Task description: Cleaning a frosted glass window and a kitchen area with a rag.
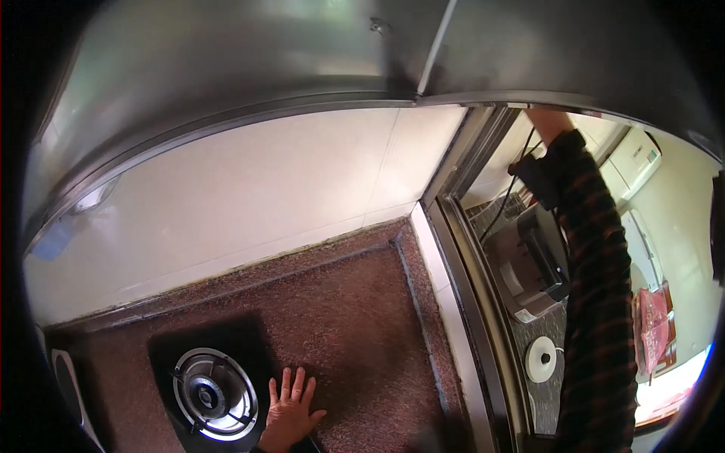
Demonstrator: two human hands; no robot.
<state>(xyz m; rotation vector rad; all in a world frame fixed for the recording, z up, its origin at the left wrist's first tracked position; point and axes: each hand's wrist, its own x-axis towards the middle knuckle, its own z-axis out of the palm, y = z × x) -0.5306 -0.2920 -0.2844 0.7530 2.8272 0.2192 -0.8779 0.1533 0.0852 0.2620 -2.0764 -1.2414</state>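
Observation:
My left hand (289, 410) lies palm down on the speckled reddish-brown countertop (351, 317), its fingers spread and holding nothing. Just left of it is a gas hob burner (215, 393) with a shiny metal ring, set in a black panel (243, 334). My right arm, in a dark plaid sleeve (595, 294), stretches up past a metal window or door frame (470, 294). A bare wrist (549, 124) shows above the cuff. The right hand itself is out of view behind the lower edge of a grey metal range hood (255, 51).
Beyond the frame stand a brown rice cooker (524, 266) and a white round lid (541, 359) with a black knob. A black cable (501, 206) hangs there. A white box (631, 164) and a pink bag (651, 328) are farther right. Pale tiles (272, 181) back the counter.

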